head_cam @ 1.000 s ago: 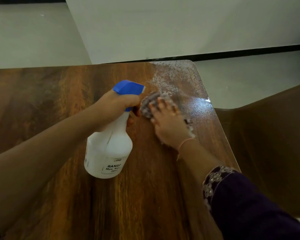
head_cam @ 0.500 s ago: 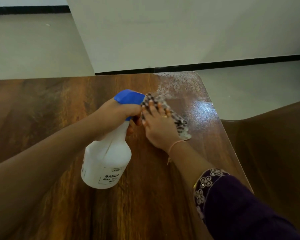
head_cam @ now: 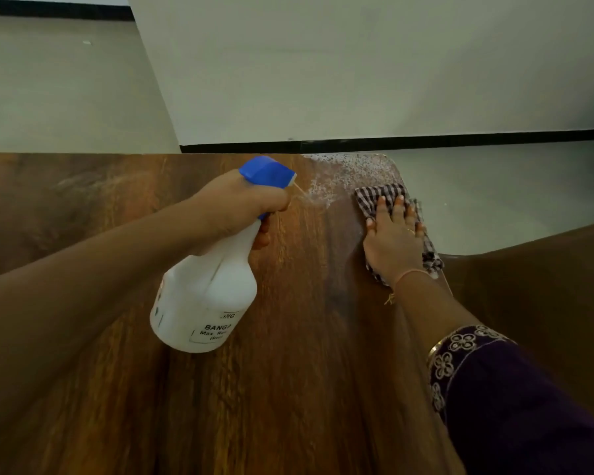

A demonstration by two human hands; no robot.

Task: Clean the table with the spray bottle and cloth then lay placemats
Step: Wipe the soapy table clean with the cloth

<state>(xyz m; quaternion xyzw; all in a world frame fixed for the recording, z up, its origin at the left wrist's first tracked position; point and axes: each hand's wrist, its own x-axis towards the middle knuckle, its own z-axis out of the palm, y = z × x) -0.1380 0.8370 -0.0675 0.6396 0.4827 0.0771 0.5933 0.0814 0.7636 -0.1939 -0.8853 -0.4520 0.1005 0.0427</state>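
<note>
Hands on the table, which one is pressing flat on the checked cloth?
The right hand, palm down with fingers spread on the checked cloth at the table's right edge. The left hand grips the spray bottle instead.

A white spray bottle (head_cam: 204, 293) with a blue trigger head is tilting above the wooden surface (head_cam: 288, 389), nozzle pointing at the droplet-speckled far right corner. A checked cloth (head_cam: 381, 195) is lying flat near the right edge there.

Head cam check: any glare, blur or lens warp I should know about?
Head view: soft even light; a mild sheen on the wet table beside the checked cloth; the spray bottle label slightly blurred and partly cut off; wide-angle bowing in the arms.
</note>
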